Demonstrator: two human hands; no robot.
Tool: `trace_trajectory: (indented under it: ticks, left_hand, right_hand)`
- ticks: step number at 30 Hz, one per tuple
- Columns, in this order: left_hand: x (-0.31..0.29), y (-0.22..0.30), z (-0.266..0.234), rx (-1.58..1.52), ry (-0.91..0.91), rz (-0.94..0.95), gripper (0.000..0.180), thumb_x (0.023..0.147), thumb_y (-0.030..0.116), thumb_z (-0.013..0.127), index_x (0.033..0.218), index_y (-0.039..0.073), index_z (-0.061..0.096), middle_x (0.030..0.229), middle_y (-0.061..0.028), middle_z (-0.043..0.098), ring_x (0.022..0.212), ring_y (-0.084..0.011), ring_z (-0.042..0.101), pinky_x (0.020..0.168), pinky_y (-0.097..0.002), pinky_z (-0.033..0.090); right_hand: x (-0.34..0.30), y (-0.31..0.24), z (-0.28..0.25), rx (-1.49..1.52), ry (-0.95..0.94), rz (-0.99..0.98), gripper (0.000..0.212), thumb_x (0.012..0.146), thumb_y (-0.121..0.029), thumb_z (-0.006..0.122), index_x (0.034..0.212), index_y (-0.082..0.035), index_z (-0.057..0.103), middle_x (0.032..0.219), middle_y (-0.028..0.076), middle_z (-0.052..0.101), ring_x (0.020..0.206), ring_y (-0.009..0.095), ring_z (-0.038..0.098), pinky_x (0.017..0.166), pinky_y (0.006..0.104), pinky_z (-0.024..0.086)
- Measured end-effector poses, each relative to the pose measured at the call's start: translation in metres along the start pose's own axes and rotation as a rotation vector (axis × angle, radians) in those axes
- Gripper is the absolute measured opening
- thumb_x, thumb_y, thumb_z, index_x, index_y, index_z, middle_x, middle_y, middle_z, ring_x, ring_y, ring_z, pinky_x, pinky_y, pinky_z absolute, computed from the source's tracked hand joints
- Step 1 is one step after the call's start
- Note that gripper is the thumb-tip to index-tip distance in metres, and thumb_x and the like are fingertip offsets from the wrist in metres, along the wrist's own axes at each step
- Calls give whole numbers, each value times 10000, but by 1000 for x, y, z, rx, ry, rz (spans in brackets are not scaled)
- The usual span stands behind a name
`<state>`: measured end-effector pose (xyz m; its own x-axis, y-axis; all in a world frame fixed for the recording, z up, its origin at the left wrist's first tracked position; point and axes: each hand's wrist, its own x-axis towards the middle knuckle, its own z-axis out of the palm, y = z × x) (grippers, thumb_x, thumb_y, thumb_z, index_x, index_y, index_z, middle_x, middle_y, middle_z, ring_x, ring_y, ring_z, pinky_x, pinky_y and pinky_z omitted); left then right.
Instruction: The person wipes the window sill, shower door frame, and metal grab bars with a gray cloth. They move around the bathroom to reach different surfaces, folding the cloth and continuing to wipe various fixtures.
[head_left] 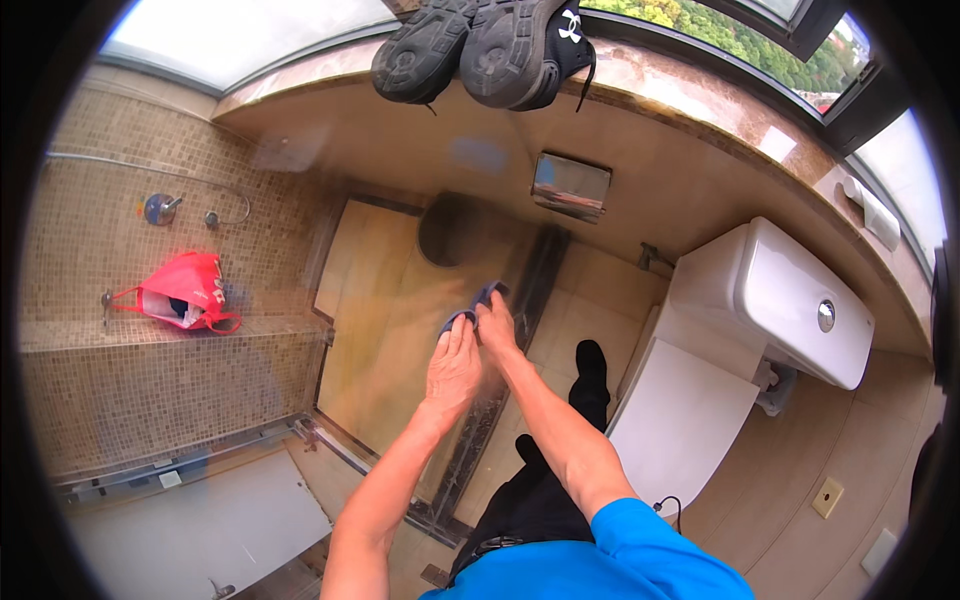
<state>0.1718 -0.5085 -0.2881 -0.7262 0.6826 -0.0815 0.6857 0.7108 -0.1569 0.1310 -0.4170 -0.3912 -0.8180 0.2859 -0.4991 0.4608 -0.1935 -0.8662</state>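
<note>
A dark blue cloth (474,303) is pressed against a glass shower partition (400,300) in front of me. My right hand (497,328) grips the cloth's right side, fingers curled on it. Just below and to the left, my left hand (455,365) lies flat on the glass, its fingertips touching the cloth's lower left end. Both forearms rise from the lower edge. The glass is smeared and blurs the shower floor behind it.
A white toilet (770,300) with its lid down stands at the right. A red bag (185,290) sits on a mosaic-tiled ledge at the left. Two dark shoes (470,45) rest on the window sill above. A metal paper holder (571,186) hangs on the wall.
</note>
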Motion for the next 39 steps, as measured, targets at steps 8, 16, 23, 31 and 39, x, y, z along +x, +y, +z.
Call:
trace_trajectory:
  ticks: [8,16,23,31,39]
  left_hand:
    - [138,-2,22,-47,1,55,516,729,36,561,1205,-159,532,1332,-258,499,1342,-372,383,1098,-427,314]
    - [201,-9,58,12,34,150,408,751,91,562,1076,-147,624,1250,-274,556,1271,-365,433,1052,-397,347]
    - [166,5,80,-36,-62,130,450,760,55,539,1152,-163,563,1292,-256,519,1268,-362,421,1049,-414,342]
    - [17,16,60,-148,-188,7,489,747,80,570,1169,-166,554,1294,-264,523,1311,-375,407,1078,-428,327]
    - [-27,11,7,-98,-53,-60,474,764,60,570,1192,-143,558,1331,-244,512,1341,-358,398,1073,-443,334]
  right_hand:
    - [126,-19,-47,20,26,-35,445,909,-112,508,1345,-35,473,1335,147,524,1195,275,515,991,344,402]
    - [210,-5,-74,138,-136,6,431,914,-228,488,1282,-3,502,1249,142,558,1115,242,528,941,334,411]
    - [175,82,-37,415,3,159,429,1000,-310,417,1325,-31,447,1270,112,552,1140,231,520,1006,337,394]
    - [28,136,25,592,-158,418,502,989,-179,406,1450,2,325,1432,207,437,1293,283,454,1034,342,375]
    - [-26,23,16,211,3,-13,518,915,-118,525,1399,22,407,1404,173,452,1315,273,416,1090,327,320]
